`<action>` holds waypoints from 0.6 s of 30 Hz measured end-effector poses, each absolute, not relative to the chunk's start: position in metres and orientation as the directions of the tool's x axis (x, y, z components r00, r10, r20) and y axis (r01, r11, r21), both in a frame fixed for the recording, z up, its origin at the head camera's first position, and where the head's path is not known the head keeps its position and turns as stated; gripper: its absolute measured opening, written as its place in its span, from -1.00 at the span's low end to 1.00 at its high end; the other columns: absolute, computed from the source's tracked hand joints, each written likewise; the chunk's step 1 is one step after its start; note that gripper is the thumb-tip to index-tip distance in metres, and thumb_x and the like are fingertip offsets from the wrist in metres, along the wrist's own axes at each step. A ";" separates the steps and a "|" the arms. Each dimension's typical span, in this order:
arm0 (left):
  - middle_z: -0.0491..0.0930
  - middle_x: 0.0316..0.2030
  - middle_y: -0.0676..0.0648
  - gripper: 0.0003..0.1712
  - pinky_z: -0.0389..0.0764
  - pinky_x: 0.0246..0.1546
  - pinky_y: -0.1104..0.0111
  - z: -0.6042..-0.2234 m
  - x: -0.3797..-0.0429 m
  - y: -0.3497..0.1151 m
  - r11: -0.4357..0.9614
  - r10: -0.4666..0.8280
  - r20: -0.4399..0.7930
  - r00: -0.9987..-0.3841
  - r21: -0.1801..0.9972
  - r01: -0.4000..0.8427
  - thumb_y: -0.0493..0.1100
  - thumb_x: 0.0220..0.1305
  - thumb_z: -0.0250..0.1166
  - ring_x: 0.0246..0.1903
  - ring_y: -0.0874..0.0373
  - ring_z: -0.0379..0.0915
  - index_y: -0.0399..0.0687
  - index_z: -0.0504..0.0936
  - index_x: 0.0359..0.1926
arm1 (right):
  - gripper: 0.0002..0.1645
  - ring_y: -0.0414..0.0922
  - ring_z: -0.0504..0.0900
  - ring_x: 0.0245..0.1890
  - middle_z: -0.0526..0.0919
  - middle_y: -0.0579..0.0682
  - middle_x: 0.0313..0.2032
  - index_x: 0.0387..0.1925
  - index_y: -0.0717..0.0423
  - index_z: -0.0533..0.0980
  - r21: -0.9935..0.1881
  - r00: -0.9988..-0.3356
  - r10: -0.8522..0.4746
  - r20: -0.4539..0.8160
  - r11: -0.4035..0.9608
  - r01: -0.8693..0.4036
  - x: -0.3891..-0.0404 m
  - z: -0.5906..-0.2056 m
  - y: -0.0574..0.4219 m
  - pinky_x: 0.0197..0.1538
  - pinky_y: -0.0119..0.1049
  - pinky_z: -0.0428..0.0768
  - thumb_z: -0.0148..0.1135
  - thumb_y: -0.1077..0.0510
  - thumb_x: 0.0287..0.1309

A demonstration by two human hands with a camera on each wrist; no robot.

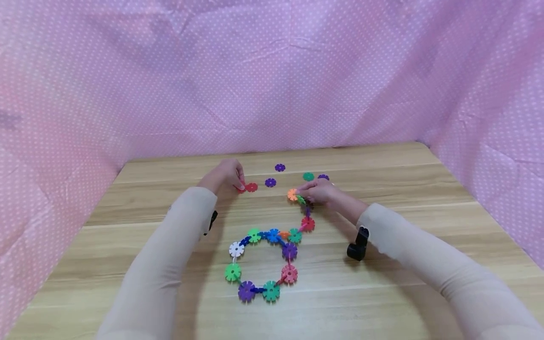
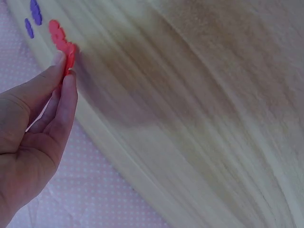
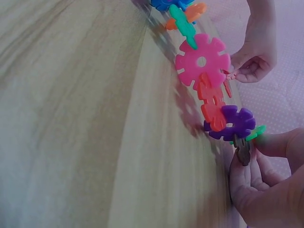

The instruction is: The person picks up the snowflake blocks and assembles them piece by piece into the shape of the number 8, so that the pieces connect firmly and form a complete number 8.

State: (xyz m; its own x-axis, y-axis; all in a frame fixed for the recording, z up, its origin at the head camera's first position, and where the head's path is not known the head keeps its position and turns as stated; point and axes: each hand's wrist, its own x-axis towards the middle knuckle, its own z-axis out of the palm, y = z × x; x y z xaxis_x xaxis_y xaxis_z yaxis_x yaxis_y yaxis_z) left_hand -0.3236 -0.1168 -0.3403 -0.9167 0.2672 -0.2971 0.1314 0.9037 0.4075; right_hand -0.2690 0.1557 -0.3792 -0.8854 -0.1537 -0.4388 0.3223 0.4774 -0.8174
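Near the back left of the table, my left hand (image 1: 229, 174) pinches a red notched disc (image 2: 70, 58) between thumb and fingers. A second red disc (image 1: 252, 187) lies against or right beside it. My right hand (image 1: 320, 191) grips the far end of a chain of interlocking plastic discs, around a dark brown disc (image 3: 243, 153) and a green disc (image 3: 257, 132). An orange disc (image 1: 292, 194) shows at its fingertips. From there the chain runs through a purple disc (image 3: 232, 122) and a red disc (image 1: 308, 224) to a closed ring with a white disc (image 1: 236, 249).
Loose purple discs (image 1: 270, 182) and a teal disc (image 1: 308, 176) lie toward the back of the wooden table (image 1: 382, 293). A pink dotted cloth (image 1: 272, 85) hangs behind the table and along both sides.
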 end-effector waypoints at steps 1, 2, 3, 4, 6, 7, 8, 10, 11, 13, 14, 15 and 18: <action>0.53 -0.42 -0.06 -0.86 0.66 -0.22 0.37 -0.339 -0.323 -0.117 0.900 0.270 -0.305 -0.913 0.416 0.127 -0.35 0.06 0.42 -0.42 0.19 0.43 -0.27 0.59 -0.40 | -0.62 -0.29 0.48 -0.32 0.58 0.06 0.10 0.08 0.17 0.55 -0.815 -0.885 -0.148 -0.442 0.479 0.327 -0.269 -0.379 0.156 -0.27 -0.56 0.48 0.20 0.10 0.28; 0.54 -0.42 -0.05 -0.88 0.67 -0.22 0.37 -0.338 -0.322 -0.118 0.897 0.271 -0.312 -0.911 0.424 0.122 -0.35 0.07 0.41 -0.44 0.21 0.44 -0.27 0.60 -0.38 | -0.62 -0.29 0.47 -0.30 0.57 0.06 0.12 0.08 0.17 0.55 -0.813 -0.885 -0.146 -0.443 0.480 0.328 -0.269 -0.380 0.155 -0.27 -0.56 0.48 0.19 0.10 0.28; 0.55 -0.41 -0.05 -0.88 0.68 -0.22 0.37 -0.337 -0.322 -0.118 0.892 0.271 -0.318 -0.908 0.437 0.114 -0.35 0.07 0.40 -0.45 0.23 0.45 -0.28 0.62 -0.36 | -0.63 -0.29 0.47 -0.30 0.57 0.08 0.14 0.07 0.18 0.55 -0.814 -0.884 -0.145 -0.444 0.477 0.331 -0.270 -0.380 0.155 -0.27 -0.56 0.47 0.19 0.11 0.29; 0.58 -0.41 -0.05 -0.87 0.67 -0.22 0.38 -0.336 -0.320 -0.118 0.887 0.280 -0.315 -0.907 0.447 0.118 -0.34 0.08 0.41 -0.45 0.24 0.47 -0.29 0.64 -0.33 | -0.63 -0.29 0.47 -0.30 0.56 0.09 0.15 0.07 0.18 0.55 -0.815 -0.883 -0.144 -0.446 0.473 0.334 -0.270 -0.379 0.155 -0.27 -0.56 0.47 0.19 0.11 0.29; 0.61 -0.40 -0.06 -0.84 0.67 -0.21 0.39 -0.335 -0.318 -0.117 0.865 0.293 -0.314 -0.903 0.489 0.111 -0.33 0.09 0.41 -0.46 0.25 0.50 -0.30 0.66 -0.28 | -0.62 -0.30 0.47 -0.33 0.56 0.09 0.14 0.08 0.18 0.55 -0.817 -0.883 -0.143 -0.448 0.468 0.338 -0.270 -0.378 0.155 -0.29 -0.57 0.47 0.20 0.12 0.28; 0.63 -0.38 -0.07 -0.83 0.67 -0.21 0.39 -0.335 -0.316 -0.115 0.853 0.298 -0.317 -0.900 0.513 0.102 -0.32 0.10 0.40 -0.45 0.24 0.52 -0.30 0.66 -0.25 | -0.61 -0.30 0.46 -0.36 0.60 0.06 0.09 0.08 0.18 0.54 -0.817 -0.882 -0.142 -0.450 0.465 0.342 -0.270 -0.377 0.155 -0.30 -0.57 0.46 0.20 0.12 0.27; 0.65 -0.35 -0.09 -0.82 0.68 -0.19 0.38 -0.335 -0.315 -0.113 0.839 0.302 -0.324 -0.896 0.537 0.088 -0.32 0.11 0.39 -0.43 0.23 0.54 -0.29 0.67 -0.23 | -0.61 -0.31 0.46 -0.38 0.62 0.04 0.04 0.09 0.18 0.54 -0.818 -0.882 -0.144 -0.450 0.462 0.342 -0.269 -0.377 0.154 -0.31 -0.57 0.46 0.21 0.11 0.27; 0.66 -0.28 -0.12 -0.82 0.66 -0.20 0.39 -0.336 -0.311 -0.108 0.821 0.328 -0.330 -0.885 0.563 0.094 -0.30 0.15 0.36 -0.37 0.19 0.54 -0.26 0.67 -0.19 | -0.60 -0.31 0.45 -0.42 0.63 -0.02 -0.06 0.09 0.18 0.54 -0.818 -0.881 -0.138 -0.452 0.458 0.348 -0.268 -0.376 0.153 -0.33 -0.57 0.46 0.22 0.11 0.26; 0.66 -0.25 -0.13 -0.82 0.66 -0.19 0.39 -0.337 -0.310 -0.105 0.814 0.339 -0.338 -0.878 0.574 0.093 -0.30 0.18 0.34 -0.33 0.17 0.54 -0.24 0.68 -0.17 | -0.60 -0.31 0.44 -0.44 0.64 -0.05 -0.12 0.08 0.19 0.54 -0.819 -0.882 -0.136 -0.451 0.456 0.348 -0.267 -0.375 0.153 -0.34 -0.57 0.45 0.22 0.11 0.26; 0.66 -0.20 -0.15 -0.82 0.65 -0.16 0.37 -0.338 -0.306 -0.098 0.808 0.363 -0.341 -0.867 0.579 0.111 -0.28 0.21 0.31 -0.28 0.15 0.53 -0.21 0.68 -0.15 | -0.60 -0.31 0.43 -0.47 0.63 -0.09 -0.19 0.08 0.20 0.54 -0.819 -0.883 -0.129 -0.450 0.454 0.351 -0.266 -0.375 0.152 -0.36 -0.57 0.44 0.22 0.11 0.26; 0.67 -0.20 -0.14 -0.83 0.65 -0.15 0.36 -0.339 -0.304 -0.094 0.803 0.379 -0.335 -0.863 0.582 0.127 -0.28 0.22 0.30 -0.27 0.15 0.52 -0.20 0.68 -0.15 | -0.61 -0.31 0.43 -0.46 0.63 -0.08 -0.18 0.08 0.20 0.54 -0.819 -0.884 -0.124 -0.450 0.452 0.353 -0.265 -0.374 0.151 -0.36 -0.56 0.44 0.21 0.11 0.27; 0.67 -0.20 -0.14 -0.83 0.64 -0.17 0.37 -0.339 -0.302 -0.090 0.800 0.393 -0.325 -0.860 0.583 0.145 -0.27 0.22 0.30 -0.27 0.14 0.52 -0.19 0.69 -0.16 | -0.61 -0.31 0.43 -0.47 0.63 -0.07 -0.18 0.08 0.20 0.54 -0.818 -0.885 -0.118 -0.451 0.452 0.356 -0.265 -0.374 0.151 -0.37 -0.56 0.44 0.21 0.12 0.27; 0.69 -0.23 -0.15 -0.85 0.67 -0.21 0.40 -0.342 -0.298 -0.079 0.768 0.426 -0.264 -0.865 0.611 0.192 -0.29 0.19 0.33 -0.33 0.18 0.56 -0.20 0.70 -0.20 | -0.61 -0.32 0.42 -0.49 0.65 -0.02 -0.11 0.08 0.20 0.54 -0.815 -0.886 -0.106 -0.451 0.454 0.360 -0.264 -0.373 0.150 -0.39 -0.56 0.43 0.21 0.12 0.27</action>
